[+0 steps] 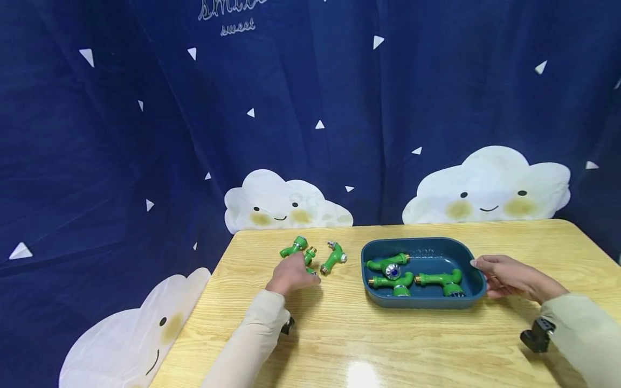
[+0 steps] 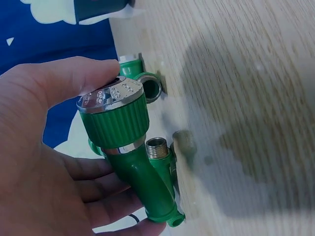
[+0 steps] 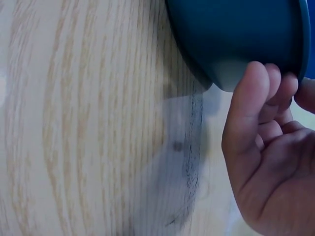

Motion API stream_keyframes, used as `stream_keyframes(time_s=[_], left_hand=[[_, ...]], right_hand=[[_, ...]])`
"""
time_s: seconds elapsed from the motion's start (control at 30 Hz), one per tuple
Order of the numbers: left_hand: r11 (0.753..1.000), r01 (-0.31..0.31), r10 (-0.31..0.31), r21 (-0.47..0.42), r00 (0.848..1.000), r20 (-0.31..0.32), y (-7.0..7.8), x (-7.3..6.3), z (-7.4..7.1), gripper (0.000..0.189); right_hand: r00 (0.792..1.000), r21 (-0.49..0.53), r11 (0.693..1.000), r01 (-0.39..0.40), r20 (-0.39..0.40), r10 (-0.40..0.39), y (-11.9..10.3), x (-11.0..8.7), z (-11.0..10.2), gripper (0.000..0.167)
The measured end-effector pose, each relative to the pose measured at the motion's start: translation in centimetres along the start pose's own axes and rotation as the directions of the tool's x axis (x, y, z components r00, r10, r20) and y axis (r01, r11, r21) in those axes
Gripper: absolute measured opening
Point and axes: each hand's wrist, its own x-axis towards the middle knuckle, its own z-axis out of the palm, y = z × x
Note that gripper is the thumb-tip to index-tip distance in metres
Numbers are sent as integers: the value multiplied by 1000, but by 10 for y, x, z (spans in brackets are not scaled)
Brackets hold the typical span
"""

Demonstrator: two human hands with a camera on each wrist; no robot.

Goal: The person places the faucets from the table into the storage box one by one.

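My left hand grips a green valve at the left of the table. In the left wrist view the thumb lies on the valve's chrome-topped ribbed knob, and the fingers curl round its body. Just beyond are more green valves with brass or chrome threaded ends, one of them a little to the right. A dark blue basin holds three green valves. My right hand pinches the basin's right rim, thumb at the top edge and fingers against the outer wall.
The wooden table runs back to a dark blue curtain printed with white clouds and triangles. A black wrist-camera mount hangs under the right sleeve.
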Motion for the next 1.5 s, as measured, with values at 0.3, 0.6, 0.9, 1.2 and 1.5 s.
stream_keyframes(time_s=[0.3,0.6,0.9,1.2,1.5], left_hand=[[1000,-22,22,22,1000,-9,6,0,-1,60],[998,-52,54,45,998,-35,17,4,-3,65],[993,-98,99,69,995,-22,29,4,-5,49],[981,-147,151,124,988,-23,47,2,-12,71],[976,-158,163,150,986,-21,61,0,-19,52]], right_hand=[[1000,9,1000,4,-4,-4,-3,0,0,32],[1000,28,1000,8,-25,-7,-6,-1,1,33],[999,17,1000,-9,-34,10,-4,-2,2,34],[999,20,1000,-6,-45,7,1,-3,1,33],[999,4,1000,9,-51,-9,-2,-2,5,28]])
